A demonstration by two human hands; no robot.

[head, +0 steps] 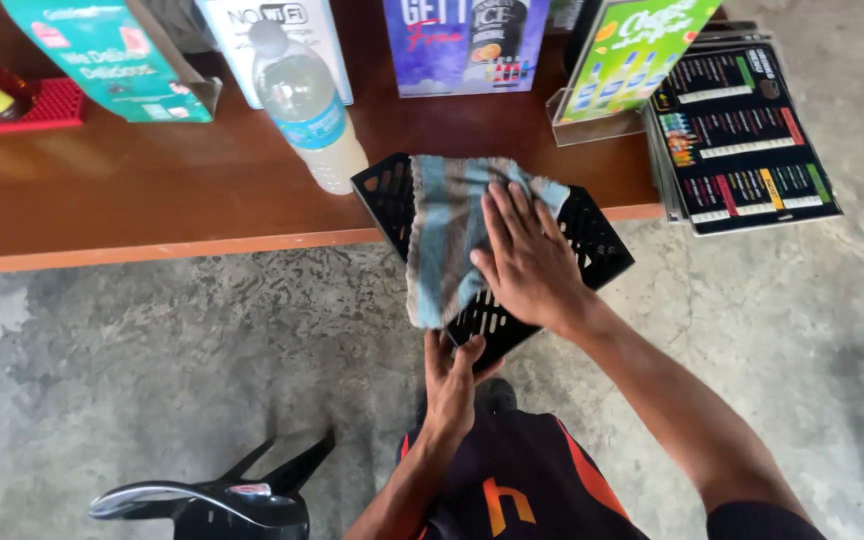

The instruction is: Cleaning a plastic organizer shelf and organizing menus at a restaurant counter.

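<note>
The person is wiping a black perforated tray with a blue-and-grey striped cloth. The tray juts out past the near edge of the brown wooden table, its far part over the tabletop and its near part hanging over the concrete floor. The right hand lies flat on the cloth, fingers spread and pressing it down onto the tray. The left hand grips the tray's near edge from below, fingers curled up around the rim, steadying it.

Judging from this, the wiping is under way; the next stroke calls for the left hand's firm hold while the right drags the cloth across the lattice, since much of the tray has no support beneath.

Room is tight on the far side: a plastic water bottle lies just beside the tray's far-left corner, and a clear acrylic sign stand is near its far-right side. Standing cards line the table's far part. A stack of dark menus overhangs the table's right end. The near side, over the floor, is open.
</note>
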